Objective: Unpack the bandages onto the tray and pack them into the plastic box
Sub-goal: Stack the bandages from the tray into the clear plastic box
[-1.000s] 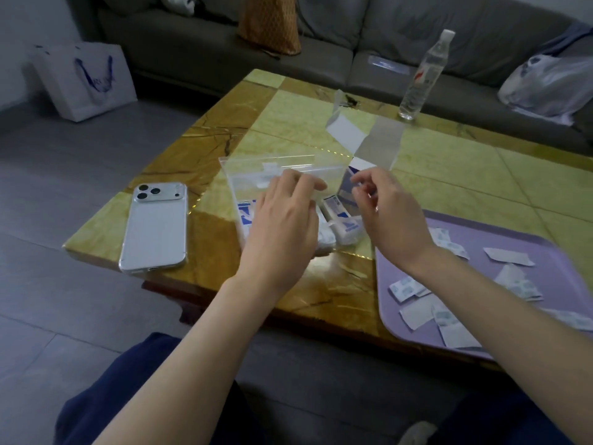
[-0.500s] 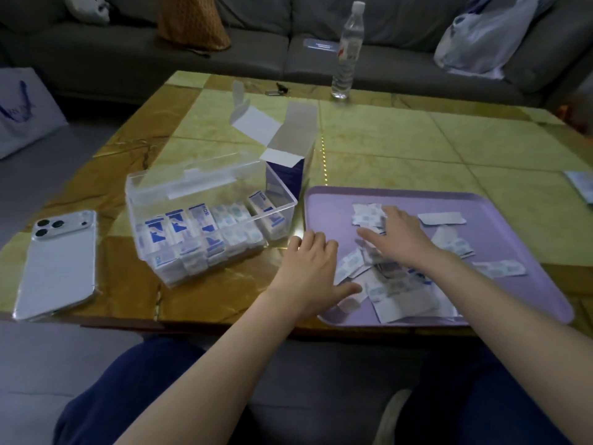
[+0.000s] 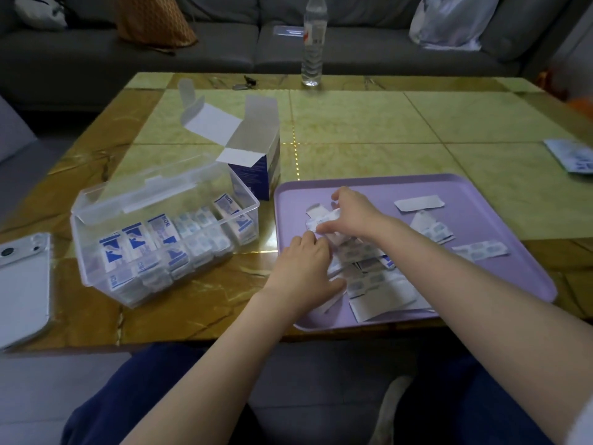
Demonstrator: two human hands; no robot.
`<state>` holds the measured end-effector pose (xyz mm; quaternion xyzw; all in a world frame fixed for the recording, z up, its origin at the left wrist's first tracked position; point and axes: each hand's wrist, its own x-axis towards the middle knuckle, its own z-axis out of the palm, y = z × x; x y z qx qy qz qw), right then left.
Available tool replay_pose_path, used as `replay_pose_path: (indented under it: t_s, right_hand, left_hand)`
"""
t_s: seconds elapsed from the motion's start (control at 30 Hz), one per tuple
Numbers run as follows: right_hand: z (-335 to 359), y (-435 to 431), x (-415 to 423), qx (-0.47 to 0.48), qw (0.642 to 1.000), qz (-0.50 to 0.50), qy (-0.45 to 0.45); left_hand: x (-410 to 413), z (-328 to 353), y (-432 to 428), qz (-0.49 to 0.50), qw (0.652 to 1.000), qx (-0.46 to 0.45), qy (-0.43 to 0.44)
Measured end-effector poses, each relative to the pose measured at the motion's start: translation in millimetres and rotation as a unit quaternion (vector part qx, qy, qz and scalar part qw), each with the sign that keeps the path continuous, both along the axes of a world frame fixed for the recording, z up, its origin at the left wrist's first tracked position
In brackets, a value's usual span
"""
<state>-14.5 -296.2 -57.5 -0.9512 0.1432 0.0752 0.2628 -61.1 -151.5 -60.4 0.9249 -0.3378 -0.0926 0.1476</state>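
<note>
A purple tray (image 3: 481,194) lies on the table at the right with a heap of wrapped bandages (image 3: 378,284) near its front left. My right hand (image 3: 353,216) pinches a few bandages at the top of the heap. My left hand (image 3: 301,271) sits at the heap's left side, fingers curled onto the bandages and thumb under a wrapper. Loose bandages (image 3: 478,250) lie further right on the tray. The clear plastic box (image 3: 96,226) stands open to the left of the tray, with rows of packed bandages inside.
An open blue and white cardboard box (image 3: 256,168) stands behind the plastic box. A phone (image 3: 22,284) lies at the table's left edge, a water bottle (image 3: 313,53) stands at the far edge, and a paper packet (image 3: 574,155) sits at the right. A sofa is behind.
Both hands left the plastic box and moved right onto the tray. Since half a second ago, the left hand's fingers have curled onto the heap and the right hand has drawn bandages together.
</note>
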Motion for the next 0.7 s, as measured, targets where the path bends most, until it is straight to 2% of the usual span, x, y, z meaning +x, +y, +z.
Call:
replay_pose_path:
  t_s: [0.17, 0.27, 0.37, 0.43, 0.53, 0.7]
  right_hand:
    - [10, -3, -4, -0.040, 0.997, 0.022, 0.063]
    - [15, -1, -6, -0.058, 0.995, 0.037, 0.075]
    - [16, 0, -9, -0.037, 0.996, 0.045, 0.066]
    - [15, -1, -12, -0.008, 0.999, 0.031, 0.034]
    - [15, -7, -14, 0.025, 0.998, -0.004, -0.062]
    - [24, -20, -16, 0.057, 0.974, -0.028, -0.217]
  left_hand:
    - [-5, 2, 0, -0.007, 1.000, 0.015, 0.016]
    - [-6, 4, 0, -0.004, 0.999, 0.028, 0.018]
    - [-6, 5, -1, 0.002, 1.000, 0.020, 0.018]
    - [-7, 5, -1, -0.003, 1.000, 0.012, 0.013]
    - [-8, 3, -1, -0.001, 1.000, -0.004, 0.017]
    - [0, -3, 2, 0.034, 0.999, -0.021, -0.033]
